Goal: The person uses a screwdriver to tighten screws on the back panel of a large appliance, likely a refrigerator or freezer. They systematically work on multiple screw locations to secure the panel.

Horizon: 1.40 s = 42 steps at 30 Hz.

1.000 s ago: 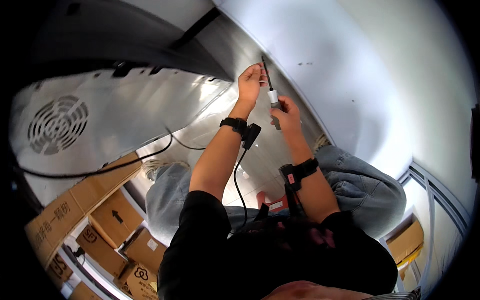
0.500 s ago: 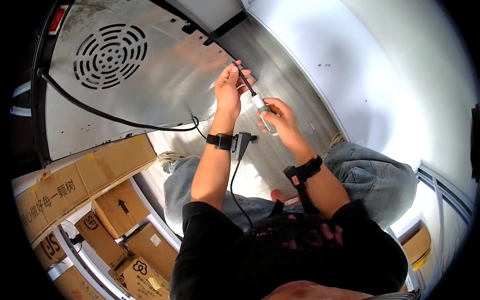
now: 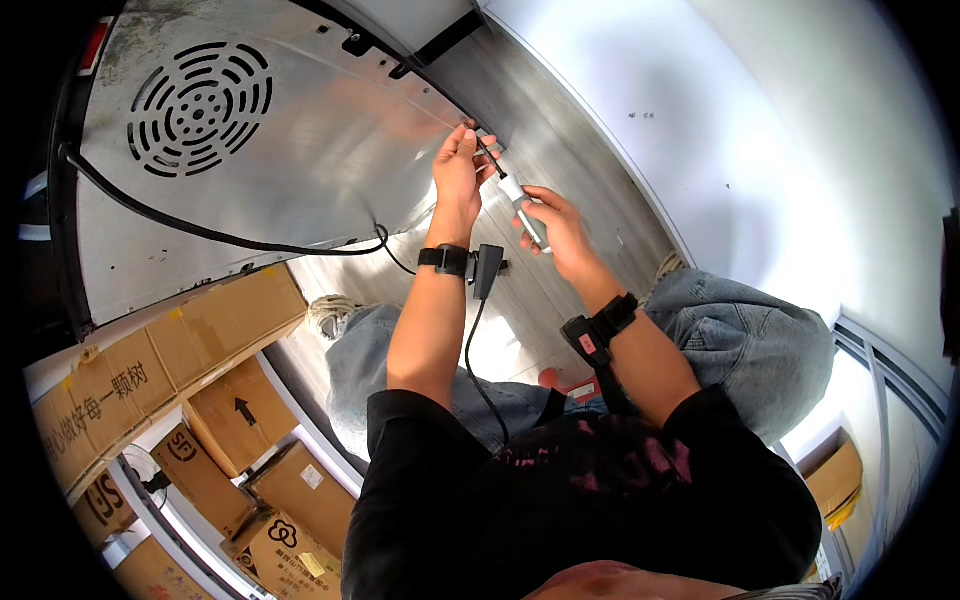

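Observation:
A screwdriver (image 3: 513, 188) with a white and grey handle and a dark shaft slants up and left in front of me. My right hand (image 3: 558, 230) is closed round its handle. At the far end, my left hand (image 3: 459, 178) pinches the shaft near its tip, thumb and forefinger together and the other fingers bent behind it. These fingertips are at the right edge of a large metal panel (image 3: 330, 130) with a round pattern of vent slots. Whether the tip touches a screw there is hidden by my fingers.
A black cable (image 3: 230, 238) loops across the panel's lower part. Cardboard boxes (image 3: 240, 410) fill a shelf at lower left, below a long carton (image 3: 210, 330). A white wall panel (image 3: 700, 190) rises on the right. Between my knees lies a red object (image 3: 578, 388).
The screwdriver and my right hand have moved slightly up and left, bringing the tip against the panel's edge region. The view has shifted a little, and both hands keep their grip.

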Tool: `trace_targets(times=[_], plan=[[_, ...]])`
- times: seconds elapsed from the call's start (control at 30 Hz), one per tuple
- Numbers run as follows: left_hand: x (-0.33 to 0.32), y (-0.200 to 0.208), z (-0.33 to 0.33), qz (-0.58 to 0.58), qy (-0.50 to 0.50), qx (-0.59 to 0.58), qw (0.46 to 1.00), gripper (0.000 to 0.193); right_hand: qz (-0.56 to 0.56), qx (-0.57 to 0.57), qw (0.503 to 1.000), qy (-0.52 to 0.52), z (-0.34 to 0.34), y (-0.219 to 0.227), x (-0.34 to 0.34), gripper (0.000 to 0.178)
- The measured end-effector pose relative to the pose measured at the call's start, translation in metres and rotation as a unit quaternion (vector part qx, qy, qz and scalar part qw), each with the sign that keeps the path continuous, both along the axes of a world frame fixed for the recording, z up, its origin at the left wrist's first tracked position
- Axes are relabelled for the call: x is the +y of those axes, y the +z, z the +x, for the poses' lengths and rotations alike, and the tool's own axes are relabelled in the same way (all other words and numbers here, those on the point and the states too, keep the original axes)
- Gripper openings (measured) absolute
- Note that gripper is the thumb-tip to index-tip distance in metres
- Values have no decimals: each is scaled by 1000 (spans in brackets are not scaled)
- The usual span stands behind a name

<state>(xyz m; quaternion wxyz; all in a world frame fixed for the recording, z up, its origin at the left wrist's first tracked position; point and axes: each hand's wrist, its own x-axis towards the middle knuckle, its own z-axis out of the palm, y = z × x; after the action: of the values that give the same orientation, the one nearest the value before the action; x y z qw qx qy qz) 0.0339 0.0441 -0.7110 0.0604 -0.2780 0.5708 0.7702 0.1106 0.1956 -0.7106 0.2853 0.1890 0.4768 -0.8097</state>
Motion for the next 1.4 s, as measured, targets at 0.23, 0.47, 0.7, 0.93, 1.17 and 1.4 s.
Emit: trace_targets(times=[0.23,0.47,0.7,0.93,1.17,1.4], plan=[[5,-1,-1,-18,24,10,1000,18,-27,-13,1000,-1,-2,0,0,37],[8,2,0,-11,31,12,999,17,-38,-16,999,-20,-2,-5,0,34],[9,1,-1,-6,41,20,999,16,-60,-19,998,-14,-5,-3,1,34],[7,-1,-1,7,51,23,998,15,-110,-60,992,-24,-6,0,4,33],[11,2,0,-52,26,-5,998,14,133,135,982,4,0,-23,-8,36],[-1,4,-4,-49,-8,-4,999,19,-64,-52,995,61,-15,-1,13,35]])
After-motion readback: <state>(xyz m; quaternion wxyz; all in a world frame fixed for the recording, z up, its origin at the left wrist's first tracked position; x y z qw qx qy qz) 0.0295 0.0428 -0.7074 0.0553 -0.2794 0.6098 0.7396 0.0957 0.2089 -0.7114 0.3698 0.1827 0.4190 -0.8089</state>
